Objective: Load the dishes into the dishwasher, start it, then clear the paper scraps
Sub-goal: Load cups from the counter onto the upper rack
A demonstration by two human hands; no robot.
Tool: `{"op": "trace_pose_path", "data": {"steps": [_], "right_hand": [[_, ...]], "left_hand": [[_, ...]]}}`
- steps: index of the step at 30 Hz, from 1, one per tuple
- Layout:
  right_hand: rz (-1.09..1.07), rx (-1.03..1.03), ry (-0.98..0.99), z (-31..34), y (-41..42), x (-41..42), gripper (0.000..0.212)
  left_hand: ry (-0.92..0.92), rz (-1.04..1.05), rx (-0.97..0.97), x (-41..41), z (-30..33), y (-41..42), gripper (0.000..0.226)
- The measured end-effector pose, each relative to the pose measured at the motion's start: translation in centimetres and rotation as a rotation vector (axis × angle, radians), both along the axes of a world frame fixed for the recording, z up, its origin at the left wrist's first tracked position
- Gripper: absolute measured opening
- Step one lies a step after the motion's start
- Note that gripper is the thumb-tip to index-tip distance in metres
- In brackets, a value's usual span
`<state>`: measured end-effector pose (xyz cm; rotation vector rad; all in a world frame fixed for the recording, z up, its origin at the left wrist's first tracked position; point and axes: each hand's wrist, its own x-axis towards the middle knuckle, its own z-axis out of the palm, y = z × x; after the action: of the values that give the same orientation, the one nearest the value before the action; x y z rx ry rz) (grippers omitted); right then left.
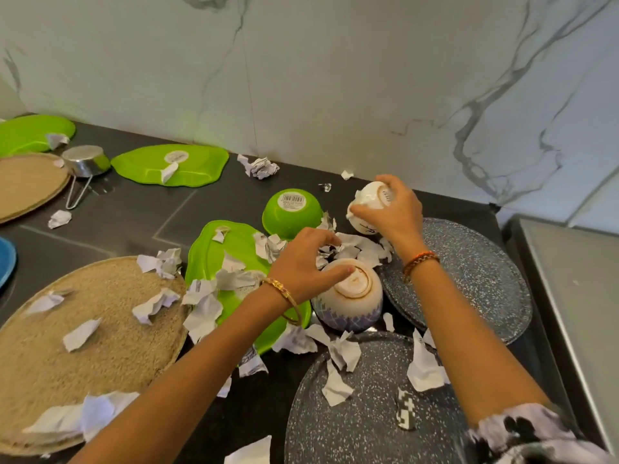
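Nearest the camera lies a speckled grey plate [361,420], upside down at the front edge of the dark counter [134,209], with torn paper scraps [338,356] strewn over it. A second speckled grey plate [469,272] sits just behind it, close to the counter's right edge, where a steel surface [569,296] begins. On the left a round woven mat [83,346] reaches the front edge and carries more scraps. Between mat and grey plates lies a green plate [214,252], partly under the left forearm.

The counter's open room is at the middle left, between the woven mat and another green plate [174,165] near the marble wall [335,78]. A small steel pan [87,162] rests beside that plate.

The left hand [301,262] reaches over the green plate, its fingers curved over the base of an upturned white bowl with a blue pattern [348,303], thumb on the foot ring and fingertips among the scraps behind it. The right hand [392,209] is raised above the far grey plate, its fingers curled round a small white bowl [368,202], held tilted clear of the counter. An inverted green bowl [291,212] stands just to the left of it.
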<state>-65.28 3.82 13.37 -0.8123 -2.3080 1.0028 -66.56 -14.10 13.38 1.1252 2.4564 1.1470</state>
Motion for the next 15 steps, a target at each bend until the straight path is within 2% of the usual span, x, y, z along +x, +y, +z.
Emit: {"op": "trace_pose_path", "data": {"steps": [3,7,15], "right_hand": [[-0.123,-0.205,0.239,2.1,-0.3,1.7,0.057],[-0.166,-0.318,0.402,3.9,-1.2,4.4,0.050],[-0.187,-0.390,0.468,3.2,-2.6,9.8,0.046]], "left_hand": [[0.057,-0.070,-0.089,0.7,0.2,0.8,0.052],[0.163,-0.139,-0.359,1.9,-0.2,2.0,0.070],[0.150,-0.206,-0.619,2.5,-1.3,2.7,0.107]]}}
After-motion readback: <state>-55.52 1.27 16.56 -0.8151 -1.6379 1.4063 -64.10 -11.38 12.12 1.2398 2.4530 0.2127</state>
